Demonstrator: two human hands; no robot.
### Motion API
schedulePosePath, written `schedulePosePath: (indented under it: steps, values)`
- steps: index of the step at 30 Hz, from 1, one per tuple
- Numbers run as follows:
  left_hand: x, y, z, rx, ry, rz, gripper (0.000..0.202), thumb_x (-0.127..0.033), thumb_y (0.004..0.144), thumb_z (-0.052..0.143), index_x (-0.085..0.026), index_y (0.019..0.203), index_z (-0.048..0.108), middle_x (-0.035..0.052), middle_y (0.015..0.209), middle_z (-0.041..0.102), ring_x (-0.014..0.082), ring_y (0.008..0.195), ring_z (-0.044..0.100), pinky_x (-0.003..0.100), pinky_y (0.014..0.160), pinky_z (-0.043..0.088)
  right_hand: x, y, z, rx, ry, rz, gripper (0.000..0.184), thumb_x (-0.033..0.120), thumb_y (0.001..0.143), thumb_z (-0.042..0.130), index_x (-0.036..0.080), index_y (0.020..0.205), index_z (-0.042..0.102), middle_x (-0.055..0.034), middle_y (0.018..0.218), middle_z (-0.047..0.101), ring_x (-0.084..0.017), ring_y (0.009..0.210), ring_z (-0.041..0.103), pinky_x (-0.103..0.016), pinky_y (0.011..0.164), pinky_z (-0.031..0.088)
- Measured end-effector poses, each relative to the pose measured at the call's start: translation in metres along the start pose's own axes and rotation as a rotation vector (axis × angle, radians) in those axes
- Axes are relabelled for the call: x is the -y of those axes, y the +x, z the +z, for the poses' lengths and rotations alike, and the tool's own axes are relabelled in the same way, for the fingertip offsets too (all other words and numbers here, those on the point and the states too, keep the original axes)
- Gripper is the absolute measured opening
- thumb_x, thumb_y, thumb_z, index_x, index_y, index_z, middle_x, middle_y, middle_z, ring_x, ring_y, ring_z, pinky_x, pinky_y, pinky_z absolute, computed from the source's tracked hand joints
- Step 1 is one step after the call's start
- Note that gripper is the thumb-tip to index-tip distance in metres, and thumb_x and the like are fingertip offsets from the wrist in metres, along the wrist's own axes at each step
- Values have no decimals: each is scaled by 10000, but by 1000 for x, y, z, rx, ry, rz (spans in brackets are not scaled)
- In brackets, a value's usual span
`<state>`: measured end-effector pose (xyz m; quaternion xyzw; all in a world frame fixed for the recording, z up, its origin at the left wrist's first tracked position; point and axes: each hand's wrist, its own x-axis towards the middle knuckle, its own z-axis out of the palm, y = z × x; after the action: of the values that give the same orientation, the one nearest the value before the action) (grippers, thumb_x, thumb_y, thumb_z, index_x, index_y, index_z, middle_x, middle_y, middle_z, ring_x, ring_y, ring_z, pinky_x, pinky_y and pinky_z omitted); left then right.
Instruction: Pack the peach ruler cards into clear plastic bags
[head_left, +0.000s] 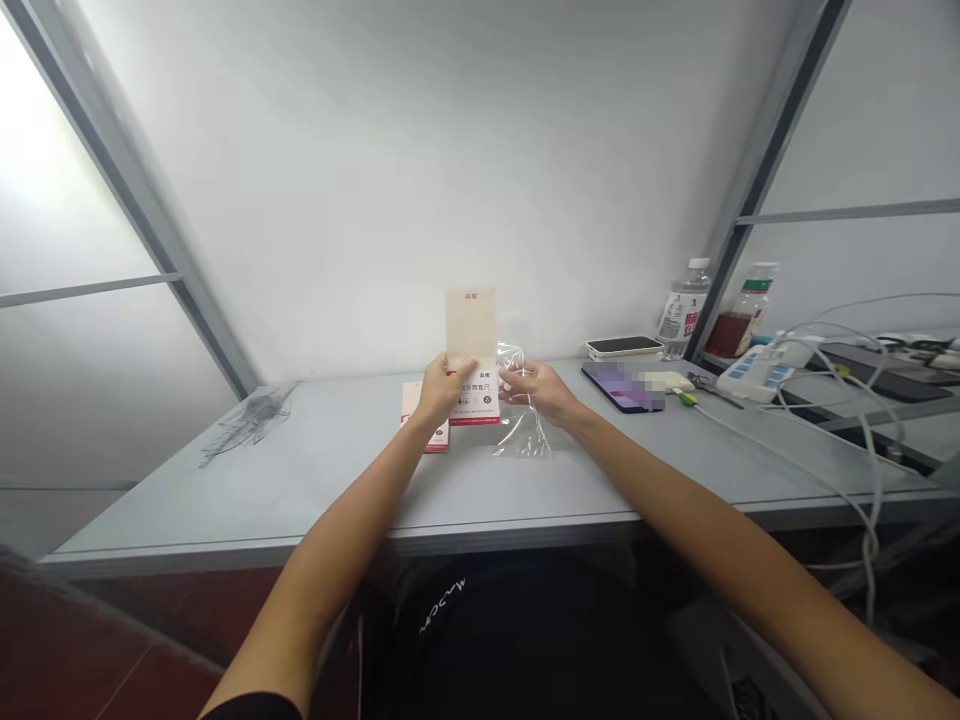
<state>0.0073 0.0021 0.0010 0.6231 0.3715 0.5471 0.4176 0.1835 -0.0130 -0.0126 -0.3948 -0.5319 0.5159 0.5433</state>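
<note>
My left hand (444, 390) grips a cream and red printed card packet (472, 325) by its left side, thumb across the front, and holds it upright above the desk. To its right, my right hand (536, 390) pinches a clear plastic bag (523, 435), which hangs down below the fingers. The bag lies close against the packet's right edge; whether the two are joined I cannot tell. Behind my left wrist, a second similar red and white packet (437, 440) is on the desk, partly covered by my hand.
On the right of the grey desk (337, 470) are a phone (619, 388), a white-cased device (625, 347), a power strip (761, 372) with tangled white cables, and two bottles (684, 308). Dark scribble-like marks (251, 420) show at the left. A white wall stands behind.
</note>
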Motion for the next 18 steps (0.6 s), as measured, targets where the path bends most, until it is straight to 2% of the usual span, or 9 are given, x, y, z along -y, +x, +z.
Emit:
schedulePosePath:
  steps: [5,7,11,18]
  values:
    - [2,2,-1,-78,36,23,376,-459,677,640,-160,898,581,52,822,655,157,674,605,280,598,488,-1,0,1,39,5,-11,364,294,524,811,179,719,527,17,566,633,-133,512,621,-283,602,537]
    - [2,3,-1,-118,38,26,348,-446,683,637,-166,880,579,49,832,653,156,686,607,279,606,488,-1,1,2,47,12,-10,351,281,532,809,172,737,546,6,587,646,-135,532,628,-289,626,544]
    - [3,4,1,-272,10,28,316,-430,690,633,-168,847,553,51,841,645,157,713,608,272,608,486,-2,2,2,45,17,23,342,232,553,801,152,812,591,-24,650,675,-149,602,646,-293,659,550]
    - [1,5,2,-435,-102,93,316,-425,744,578,-174,933,540,61,935,640,164,825,609,268,685,483,-4,-1,6,45,92,24,285,179,596,768,149,851,644,-44,745,703,-161,692,662,-284,697,549]
